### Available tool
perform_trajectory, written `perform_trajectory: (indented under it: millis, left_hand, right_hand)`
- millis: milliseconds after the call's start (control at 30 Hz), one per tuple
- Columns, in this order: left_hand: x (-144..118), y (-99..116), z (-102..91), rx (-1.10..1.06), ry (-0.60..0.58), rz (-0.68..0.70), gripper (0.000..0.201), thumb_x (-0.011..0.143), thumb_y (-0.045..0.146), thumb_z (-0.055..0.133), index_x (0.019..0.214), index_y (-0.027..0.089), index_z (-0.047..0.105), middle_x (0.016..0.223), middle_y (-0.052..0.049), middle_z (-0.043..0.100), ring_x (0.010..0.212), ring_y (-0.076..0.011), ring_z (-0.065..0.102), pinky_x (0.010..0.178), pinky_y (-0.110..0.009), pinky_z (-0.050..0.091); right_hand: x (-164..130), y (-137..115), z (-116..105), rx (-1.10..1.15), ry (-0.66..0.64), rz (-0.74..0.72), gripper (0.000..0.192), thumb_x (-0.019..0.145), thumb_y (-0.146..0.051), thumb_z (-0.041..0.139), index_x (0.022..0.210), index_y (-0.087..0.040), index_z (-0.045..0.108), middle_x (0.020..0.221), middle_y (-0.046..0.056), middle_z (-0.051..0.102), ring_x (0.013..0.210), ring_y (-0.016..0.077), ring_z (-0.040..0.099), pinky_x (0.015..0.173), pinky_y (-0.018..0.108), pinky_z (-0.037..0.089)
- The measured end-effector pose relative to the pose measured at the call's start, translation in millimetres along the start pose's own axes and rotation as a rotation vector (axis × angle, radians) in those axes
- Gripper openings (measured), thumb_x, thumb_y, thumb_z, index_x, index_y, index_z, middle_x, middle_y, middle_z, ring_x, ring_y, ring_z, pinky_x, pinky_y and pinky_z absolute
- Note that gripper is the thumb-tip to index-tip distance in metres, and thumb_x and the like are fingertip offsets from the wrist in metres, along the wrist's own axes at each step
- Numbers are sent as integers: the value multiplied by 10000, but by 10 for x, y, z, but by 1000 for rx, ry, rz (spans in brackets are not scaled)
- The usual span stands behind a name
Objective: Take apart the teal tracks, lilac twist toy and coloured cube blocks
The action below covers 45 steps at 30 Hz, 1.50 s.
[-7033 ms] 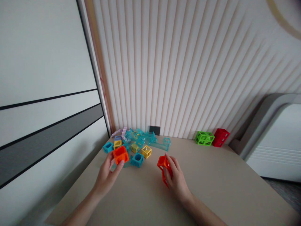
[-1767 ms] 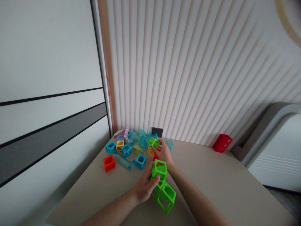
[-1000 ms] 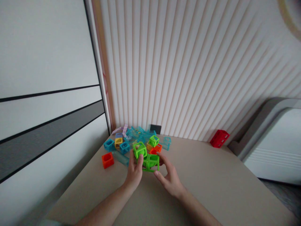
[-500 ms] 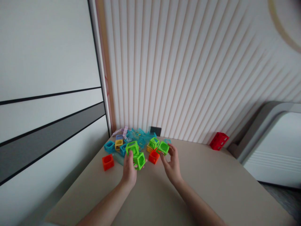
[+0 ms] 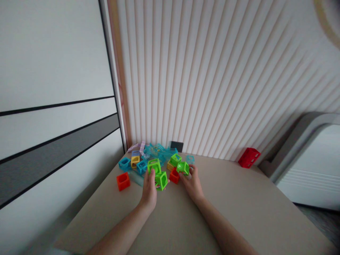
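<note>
My left hand [image 5: 150, 189] is closed around a pair of green hollow cube blocks [image 5: 160, 180], one set above and left of the other. Between thumb and fingers, my right hand [image 5: 192, 183] grips a single green cube block [image 5: 183, 168]. Just behind that one is another green cube block [image 5: 175, 159], lying over a yellow block [image 5: 170, 165]. A red-orange cube block [image 5: 174, 175] rests between my hands on the table. Farther left stands a second red-orange cube block [image 5: 123, 181], apart from the others.
Blue cube blocks [image 5: 141, 166], a yellow block [image 5: 135, 162] and a heap of clear teal pieces [image 5: 158, 152] lie at the back left. A black box [image 5: 176, 146] is by the ribbed wall [image 5: 186, 78]. A red block [image 5: 249, 157] stands at the back right of the table [image 5: 239, 198].
My left hand has moved slightly right with its green blocks. The green block in my right hand has tilted, and its opening faces differently. The view has shifted a little.
</note>
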<state>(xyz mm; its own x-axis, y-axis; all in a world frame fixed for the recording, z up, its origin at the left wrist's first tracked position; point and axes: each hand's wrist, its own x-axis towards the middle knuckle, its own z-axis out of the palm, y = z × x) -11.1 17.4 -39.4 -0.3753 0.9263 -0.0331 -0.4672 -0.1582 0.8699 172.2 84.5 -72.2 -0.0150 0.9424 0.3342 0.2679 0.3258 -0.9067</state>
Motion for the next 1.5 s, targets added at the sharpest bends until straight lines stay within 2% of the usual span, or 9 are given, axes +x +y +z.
perform_trajectory:
  millis: [233, 400, 533, 733, 867, 1000, 1167, 1333, 1500]
  left_hand:
    - [18, -2, -3, 49, -16, 3, 600, 828, 687, 594, 1207, 227, 523, 1098, -92, 700, 724, -237, 754, 515, -277, 557]
    - [31, 10, -18, 254, -7, 152, 550, 868, 655, 561, 1217, 232, 522, 1178, -107, 675, 1008, -281, 720, 763, -352, 593]
    - [-10, -73, -81, 435, -106, 394, 498, 879, 567, 604, 1231, 225, 516, 1232, -125, 657, 1164, -278, 642, 927, -370, 540]
    - [-127, -111, -120, 678, -348, 601, 440, 881, 408, 648, 1244, 217, 487, 1120, -111, 678, 1041, -259, 672, 897, -391, 541]
    - [-119, 93, -140, 747, -234, 685, 378, 901, 382, 617, 1221, 209, 513, 1155, -121, 661, 1098, -262, 646, 950, -406, 511]
    - [130, 482, -402, 805, 62, 670, 342, 921, 458, 559, 1155, 209, 551, 1041, -99, 701, 956, -246, 690, 840, -360, 539]
    - [701, 946, -771, 1350, 232, 604, 378, 890, 526, 554, 1051, 187, 596, 967, -98, 716, 933, -277, 693, 822, -357, 526]
    - [1078, 931, -793, 1613, 221, 460, 383, 892, 478, 554, 1094, 156, 595, 978, -139, 732, 962, -309, 706, 797, -351, 520]
    - [1186, 758, -750, 1641, 193, 382, 436, 897, 450, 529, 1191, 132, 571, 1022, -176, 736, 968, -335, 712, 792, -379, 530]
  right_hand:
    - [11, 208, -31, -79, 21, -12, 833, 754, -495, 767, 1433, -233, 362, 1280, 138, 627, 1214, 323, 604, 1027, 548, 469]
    - [-95, -31, -124, -226, 115, -276, 569, 918, -398, 607, 1411, -194, 409, 1386, 179, 533, 1314, 325, 507, 1087, 570, 411]
    - [-347, -332, -110, -255, -107, -574, 468, 932, -280, 573, 1380, -231, 446, 1353, 148, 561, 1294, 296, 523, 1072, 496, 454]
    - [-535, -374, 162, -186, -205, -562, 531, 889, -212, 589, 1392, -234, 419, 1299, 137, 609, 1196, 270, 604, 987, 403, 538]
    - [-475, -325, 201, -161, -158, -571, 478, 890, -202, 603, 1350, -234, 475, 1152, 114, 661, 1005, 242, 664, 861, 378, 587]
    - [-434, -349, 253, -188, -123, -552, 491, 889, -194, 621, 1360, -248, 491, 1200, 114, 657, 1068, 254, 659, 911, 408, 574]
    - [-314, -397, 516, -227, -70, -468, 476, 886, -196, 637, 1342, -262, 518, 1271, 106, 636, 1175, 271, 625, 984, 444, 548]
    - [-183, -428, 725, -336, -71, -435, 499, 889, -205, 656, 1365, -237, 513, 1315, 123, 592, 1224, 290, 592, 1018, 477, 530]
    - [-291, -523, 616, -472, -99, -506, 612, 875, -258, 697, 1438, -240, 455, 1351, 137, 564, 1252, 305, 571, 1019, 472, 533]
